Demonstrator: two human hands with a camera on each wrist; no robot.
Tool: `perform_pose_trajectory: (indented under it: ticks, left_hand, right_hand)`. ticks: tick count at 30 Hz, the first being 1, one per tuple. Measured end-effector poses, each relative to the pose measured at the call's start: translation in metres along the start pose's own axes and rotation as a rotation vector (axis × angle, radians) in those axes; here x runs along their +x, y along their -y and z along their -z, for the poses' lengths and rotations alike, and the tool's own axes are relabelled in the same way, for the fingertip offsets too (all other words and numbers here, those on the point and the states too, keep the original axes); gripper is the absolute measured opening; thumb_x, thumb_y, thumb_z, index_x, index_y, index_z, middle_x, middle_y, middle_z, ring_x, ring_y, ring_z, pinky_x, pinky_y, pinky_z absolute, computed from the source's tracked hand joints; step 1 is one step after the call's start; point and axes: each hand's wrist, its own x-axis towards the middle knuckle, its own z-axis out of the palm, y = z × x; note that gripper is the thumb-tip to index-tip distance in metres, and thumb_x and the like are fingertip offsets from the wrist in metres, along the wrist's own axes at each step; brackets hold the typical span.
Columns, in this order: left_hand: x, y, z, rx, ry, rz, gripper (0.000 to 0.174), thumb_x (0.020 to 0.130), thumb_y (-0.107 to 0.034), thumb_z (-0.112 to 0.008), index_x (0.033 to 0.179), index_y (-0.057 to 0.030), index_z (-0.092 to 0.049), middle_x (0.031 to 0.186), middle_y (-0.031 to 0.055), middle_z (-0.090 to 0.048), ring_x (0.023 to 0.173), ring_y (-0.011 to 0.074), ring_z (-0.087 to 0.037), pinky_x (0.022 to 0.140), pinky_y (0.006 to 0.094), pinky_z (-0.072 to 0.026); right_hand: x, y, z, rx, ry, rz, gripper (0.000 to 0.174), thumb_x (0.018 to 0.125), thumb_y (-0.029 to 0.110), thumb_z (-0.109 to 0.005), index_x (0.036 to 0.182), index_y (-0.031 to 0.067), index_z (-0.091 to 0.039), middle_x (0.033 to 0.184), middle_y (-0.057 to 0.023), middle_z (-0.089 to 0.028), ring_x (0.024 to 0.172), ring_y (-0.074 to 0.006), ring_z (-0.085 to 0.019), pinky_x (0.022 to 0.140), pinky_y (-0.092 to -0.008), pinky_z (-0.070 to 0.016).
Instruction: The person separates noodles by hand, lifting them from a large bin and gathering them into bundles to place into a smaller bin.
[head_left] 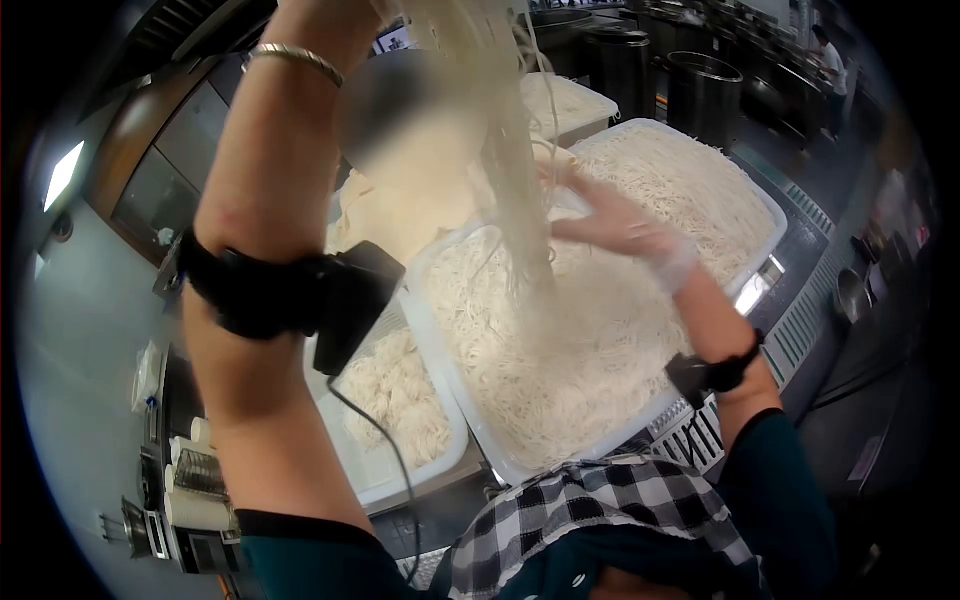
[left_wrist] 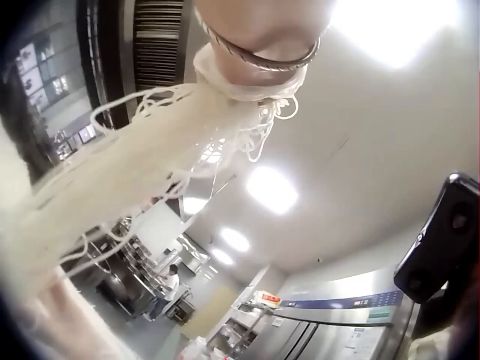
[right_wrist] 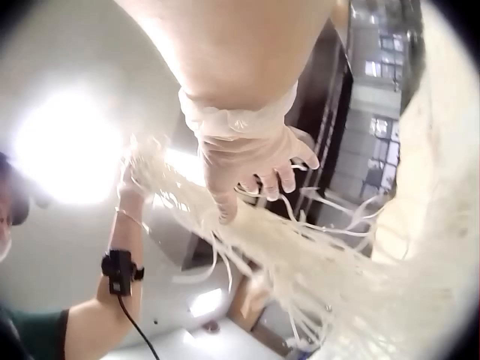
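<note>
A long bundle of pale noodles (head_left: 515,180) hangs down into a white tub (head_left: 437,345) full of loose noodles. Raised high, my left hand (right_wrist: 136,176) grips the bundle's upper end; in the head view the top edge cuts that hand off. The left wrist view shows its glove cuff (left_wrist: 251,86) with strands trailing below it. My right hand (head_left: 615,222), in a thin clear glove, is beside the hanging noodles with its fingers spread. In the right wrist view its fingertips (right_wrist: 227,210) are right at the strands.
A second tub (head_left: 775,235) heaped with noodles stands at the right, another (head_left: 605,105) behind. A smaller noodle pile lies in a tub (head_left: 455,450) at the left. Tall metal pots (head_left: 705,95) stand at the back. Far off, a person (head_left: 830,75) stands by the stoves.
</note>
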Motion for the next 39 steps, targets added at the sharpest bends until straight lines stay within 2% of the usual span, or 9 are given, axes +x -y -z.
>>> perform_pose_trajectory:
  ticks: [2,7,10,12,21,25,33,34,39]
  left_hand:
    - [-0.016,0.009,0.008,0.151,-0.076,-0.030,0.025,0.081,-0.012,-0.053,0.102,0.0007,-0.051,0.091,0.0123,-0.057,0.082,0.0214,-0.056,0.075,0.0310,-0.0471]
    - [-0.062,0.047,0.098,-0.016,0.493,0.223,0.041,0.073,-0.008,-0.057,0.113,-0.0026,-0.048,0.109,0.0082,-0.053,0.102,0.0140,-0.048,0.089,0.0276,-0.0378]
    - [-0.129,0.113,0.083,0.209,0.396,0.183,0.052,0.070,-0.008,-0.062,0.118,0.0007,-0.043,0.117,0.0090,-0.049,0.107,0.0140,-0.045,0.092,0.0272,-0.0356]
    - [-0.167,0.129,0.070,0.046,0.259,0.543,0.050,0.066,-0.009,-0.067,0.112,0.0021,-0.049,0.110,0.0068,-0.053,0.098,0.0141,-0.050,0.087,0.0282,-0.0385]
    - [-0.186,0.100,0.123,0.694,0.874,0.579,0.037,0.062,-0.011,-0.067,0.097,-0.0019,-0.059,0.089,0.0086,-0.061,0.081,0.0123,-0.055,0.075,0.0262,-0.0443]
    - [-0.153,0.044,0.125,0.637,0.647,0.504,0.032,0.063,-0.014,-0.067,0.091,-0.0017,-0.060,0.087,0.0078,-0.061,0.081,0.0137,-0.056,0.076,0.0269,-0.0446]
    - [-0.063,-0.050,0.124,0.359,0.144,0.071,0.017,0.071,-0.005,-0.054,0.087,-0.0004,-0.058,0.082,0.0067,-0.059,0.075,0.0197,-0.058,0.070,0.0298,-0.0479]
    - [-0.057,-0.038,0.120,0.881,0.325,-0.333,0.009,0.070,-0.001,-0.053,0.077,0.0014,-0.060,0.075,0.0077,-0.059,0.074,0.0174,-0.057,0.067,0.0288,-0.0481]
    - [-0.076,0.020,0.055,0.117,0.197,0.192,0.030,0.068,-0.001,-0.055,0.098,0.0023,-0.054,0.086,0.0082,-0.059,0.074,0.0157,-0.057,0.066,0.0260,-0.0481]
  right_hand:
    - [0.003,-0.005,-0.027,0.019,0.407,-0.400,0.036,0.078,0.023,-0.054,0.105,-0.0006,-0.055,0.094,-0.0158,-0.060,0.093,-0.0204,-0.055,0.083,-0.0294,-0.0414]
    - [0.006,-0.006,0.000,0.586,0.315,-0.358,0.026,0.082,0.021,-0.047,0.090,-0.0009,-0.058,0.078,-0.0050,-0.060,0.073,-0.0139,-0.056,0.066,-0.0255,-0.0436]
    - [0.013,0.021,-0.007,0.334,0.215,-0.314,0.027,0.079,0.027,-0.051,0.088,0.0040,-0.061,0.073,-0.0035,-0.058,0.068,-0.0102,-0.055,0.060,-0.0239,-0.0429]
    - [0.023,-0.004,-0.022,-0.089,0.101,0.323,0.026,0.076,0.026,-0.052,0.089,0.0046,-0.059,0.072,-0.0054,-0.058,0.068,-0.0148,-0.057,0.059,-0.0271,-0.0432]
    - [-0.062,-0.106,0.002,-0.316,0.257,-0.159,0.019,0.080,0.015,-0.045,0.090,0.0056,-0.058,0.084,-0.0117,-0.059,0.082,-0.0281,-0.054,0.073,-0.0339,-0.0427]
    - [-0.140,-0.180,-0.007,-0.299,0.054,0.001,0.019,0.078,0.016,-0.048,0.091,0.0068,-0.059,0.085,-0.0126,-0.059,0.082,-0.0287,-0.055,0.073,-0.0339,-0.0427]
    - [-0.120,-0.151,0.020,-0.923,0.570,-0.268,0.018,0.075,0.011,-0.050,0.090,0.0073,-0.059,0.086,-0.0136,-0.058,0.082,-0.0272,-0.056,0.073,-0.0353,-0.0435]
    - [-0.101,-0.145,0.030,-0.804,0.403,-0.093,0.019,0.075,0.012,-0.050,0.091,0.0070,-0.059,0.087,-0.0141,-0.058,0.084,-0.0281,-0.055,0.074,-0.0355,-0.0430]
    - [0.015,-0.008,0.035,-0.061,0.023,-0.093,0.027,0.081,0.025,-0.049,0.097,0.0047,-0.059,0.095,-0.0110,-0.059,0.090,-0.0233,-0.054,0.079,-0.0333,-0.0414]
